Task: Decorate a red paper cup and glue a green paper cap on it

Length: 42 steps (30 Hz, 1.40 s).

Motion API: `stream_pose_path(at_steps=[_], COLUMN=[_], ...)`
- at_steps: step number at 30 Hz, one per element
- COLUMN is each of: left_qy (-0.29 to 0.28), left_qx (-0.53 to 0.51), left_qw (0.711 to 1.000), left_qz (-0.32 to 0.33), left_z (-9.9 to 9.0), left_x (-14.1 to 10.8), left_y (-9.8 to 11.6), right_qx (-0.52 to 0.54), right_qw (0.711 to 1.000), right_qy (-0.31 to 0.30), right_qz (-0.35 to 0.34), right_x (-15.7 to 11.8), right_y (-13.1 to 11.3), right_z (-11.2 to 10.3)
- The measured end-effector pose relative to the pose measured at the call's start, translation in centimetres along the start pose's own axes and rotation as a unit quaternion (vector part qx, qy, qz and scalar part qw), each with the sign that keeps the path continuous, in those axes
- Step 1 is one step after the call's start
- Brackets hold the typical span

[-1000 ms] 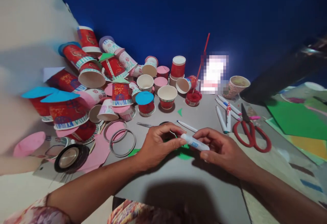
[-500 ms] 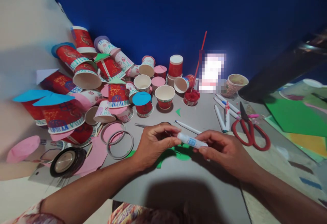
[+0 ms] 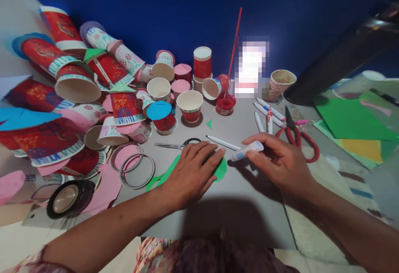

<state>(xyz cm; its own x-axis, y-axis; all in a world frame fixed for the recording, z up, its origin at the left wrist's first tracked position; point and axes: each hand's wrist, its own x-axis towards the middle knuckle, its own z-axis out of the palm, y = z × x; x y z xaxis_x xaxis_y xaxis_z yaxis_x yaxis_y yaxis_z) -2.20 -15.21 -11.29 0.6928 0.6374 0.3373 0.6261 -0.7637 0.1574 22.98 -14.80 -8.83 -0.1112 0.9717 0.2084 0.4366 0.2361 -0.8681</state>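
Note:
My left hand (image 3: 199,171) lies flat, fingers stretched out, on a cut green paper piece (image 3: 221,169) on the grey table. Part of that paper is hidden beneath the palm; more green scraps (image 3: 165,175) show on its left. Between thumb and fingers, my right hand (image 3: 280,161) grips a white glue stick (image 3: 248,151) with blue print. It is tilted, its lower end just right of the green paper; whether it touches the table I cannot tell. Small scissors (image 3: 171,145) lie beyond my left hand, and a white pen (image 3: 222,142) lies beyond the gap between both hands.
Decorated paper cups (image 3: 127,109) are heaped at the left and back. Tape rings (image 3: 137,171) and a dark round lid (image 3: 71,198) lie front left. A red paint jar (image 3: 225,105), markers (image 3: 269,119), red-handled scissors (image 3: 299,140) and green sheets (image 3: 352,119) stand or lie right.
My left hand has let go of the glue stick and moved down flat onto the green paper. My right hand holds the stick alone, now tilted the other way. The view has shifted.

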Motion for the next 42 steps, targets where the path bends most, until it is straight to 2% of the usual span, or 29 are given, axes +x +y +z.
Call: stream_pose_path(at_steps=[6, 11, 18, 23, 28, 33, 35, 38, 42], left_qy=[-0.022, -0.038, 0.001, 0.001, 0.004, 0.004, 0.006, 0.013, 0.012], left_qx=[-0.015, -0.005, 0.010, 0.022, 0.033, 0.040, 0.041, 0.043, 0.037], left_qw=[0.998, 0.999, 1.000, 1.000, 0.999, 0.999, 0.999, 0.999, 0.999], left_qz=[-0.063, -0.030, 0.010, 0.013, 0.013, 0.012, 0.012, 0.013, 0.011], left_z=[-0.3, 0.1, 1.3, 1.5, 1.6, 1.9, 2.0, 2.0, 1.8], left_x=[0.2, 0.1, -0.2, -0.1, -0.3, -0.4, -0.4, -0.4, -0.4], left_y=[-0.2, -0.4, -0.7, -0.7, -0.6, -0.7, -0.7, -0.7, -0.6], right_qx=[-0.110, -0.163, -0.243, -0.265, -0.308, -0.260, -0.250, -0.234, -0.269], right_qw=[0.974, 0.942, 0.915, 0.908, 0.901, 0.923, 0.928, 0.931, 0.914], right_qy=[-0.068, -0.097, -0.141, -0.147, -0.113, -0.049, -0.043, -0.075, -0.126], right_qz=[-0.187, -0.276, -0.289, -0.288, -0.284, -0.279, -0.272, -0.270, -0.277], right_x=[0.1, 0.0, 0.2, 0.7, 1.3, 1.4, 1.2, 0.7, 0.5], right_y=[0.6, 1.1, 1.5, 1.2, 1.5, 1.3, 1.1, 0.9, 1.2], right_z=[0.4, 1.2, 2.1, 2.8, 2.9, 2.0, 1.9, 2.4, 3.1])
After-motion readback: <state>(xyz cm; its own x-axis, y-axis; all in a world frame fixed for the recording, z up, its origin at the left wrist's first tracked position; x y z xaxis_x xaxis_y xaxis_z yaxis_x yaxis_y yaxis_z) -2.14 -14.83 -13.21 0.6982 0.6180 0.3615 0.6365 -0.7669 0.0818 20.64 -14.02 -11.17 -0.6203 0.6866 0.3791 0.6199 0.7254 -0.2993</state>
